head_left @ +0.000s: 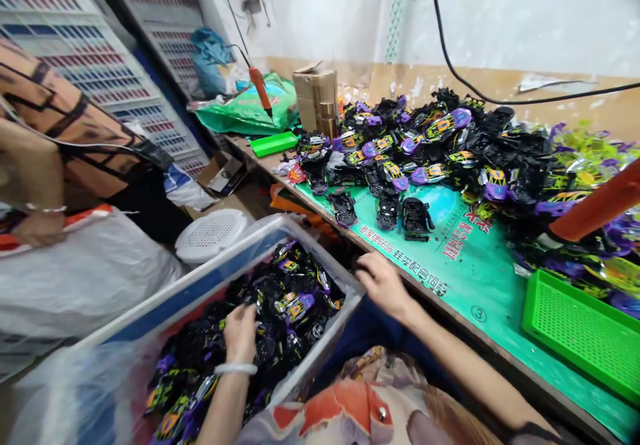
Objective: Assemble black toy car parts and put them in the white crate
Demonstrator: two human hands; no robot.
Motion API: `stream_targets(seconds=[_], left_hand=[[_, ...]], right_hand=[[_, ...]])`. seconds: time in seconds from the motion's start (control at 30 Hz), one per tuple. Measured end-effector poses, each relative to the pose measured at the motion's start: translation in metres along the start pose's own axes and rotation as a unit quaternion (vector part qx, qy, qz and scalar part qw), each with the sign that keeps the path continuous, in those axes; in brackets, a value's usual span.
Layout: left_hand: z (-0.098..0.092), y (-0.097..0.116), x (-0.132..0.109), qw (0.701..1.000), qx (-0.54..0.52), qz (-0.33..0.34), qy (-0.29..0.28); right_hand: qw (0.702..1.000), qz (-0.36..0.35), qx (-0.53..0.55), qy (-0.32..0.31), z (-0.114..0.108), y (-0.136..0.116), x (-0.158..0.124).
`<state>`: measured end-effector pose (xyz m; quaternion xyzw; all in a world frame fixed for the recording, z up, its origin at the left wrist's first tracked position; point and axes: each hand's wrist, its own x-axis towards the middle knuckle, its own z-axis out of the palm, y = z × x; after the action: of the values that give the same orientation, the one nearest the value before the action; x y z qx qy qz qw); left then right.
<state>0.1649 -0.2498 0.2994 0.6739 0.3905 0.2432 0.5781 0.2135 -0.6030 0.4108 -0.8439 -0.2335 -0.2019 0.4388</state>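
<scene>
My left hand (240, 335), with a pale bangle at the wrist, is down in a large plastic bin (187, 275) among heaped toy cars (295, 305) in black, purple and yellow. Its fingers are bent together against the black parts, and whatever they grip is hidden. My right hand (385, 285) is over the bin's right corner beside the table edge, fingers loosely curled and apart, holding nothing. On the green table covering (450, 268), three black toy car bodies (387, 210) lie in a row, in front of a big pile of toy cars (440, 132).
An orange electric screwdriver (260, 90) hangs at the back left; another orange tool (600, 202) is at right. A green basket (585, 332) stands on the table, and a cardboard box (315, 98) near the wall. Left are a white stool (213, 232) and another person's arm (33, 172).
</scene>
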Motion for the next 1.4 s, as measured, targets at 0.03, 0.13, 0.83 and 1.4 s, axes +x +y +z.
stream_targets(seconds=[0.03,0.13,0.83,1.4], left_hand=[[0.017,0.011,-0.005,0.999,-0.022,-0.003,-0.035],[0.08,0.054,-0.021,0.984,-0.055,0.049,-0.163],[0.283,0.183,-0.009,0.95,0.15,0.203,-0.183],[0.209,0.16,-0.167,0.812,-0.329,-0.128,-0.464]], right_hand=[[0.998,0.013,-0.041,0.055,-0.023,0.013,0.007],[0.98,0.081,-0.103,0.152,-0.086,0.064,0.034],[0.908,0.377,-0.062,0.173,-0.101,0.164,0.049],[0.867,0.311,0.291,0.259,-0.106,0.078,0.009]])
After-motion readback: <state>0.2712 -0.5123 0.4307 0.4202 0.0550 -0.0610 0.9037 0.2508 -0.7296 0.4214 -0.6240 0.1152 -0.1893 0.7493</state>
